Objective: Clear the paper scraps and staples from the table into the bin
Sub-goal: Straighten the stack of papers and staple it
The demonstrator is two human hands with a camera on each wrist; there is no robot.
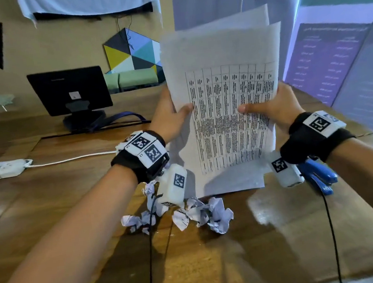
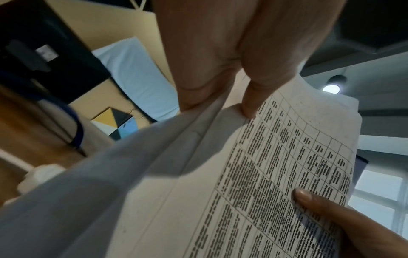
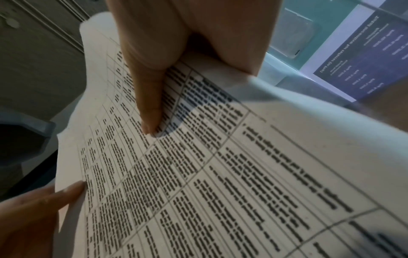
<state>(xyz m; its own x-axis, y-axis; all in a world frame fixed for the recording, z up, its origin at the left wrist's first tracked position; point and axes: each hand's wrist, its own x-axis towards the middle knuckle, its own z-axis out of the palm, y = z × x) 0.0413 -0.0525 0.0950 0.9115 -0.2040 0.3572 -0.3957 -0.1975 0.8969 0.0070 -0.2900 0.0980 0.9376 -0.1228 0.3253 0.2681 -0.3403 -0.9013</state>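
I have both hands up at the centre of the head view, holding a sheaf of printed sheets upright above the desk: my left hand pinches the left edge, thumb on the front, and my right hand grips the right edge the same way. The clearing itself looks barely begun. The crumpled paper scraps lie in a loose cluster on the desk at lower centre, just below the sheets, untouched. A blue stapler sits at the right, partly behind my right wrist. I cannot make out any staples at this size, and no bin shows clearly in any view, so everything is left to move.
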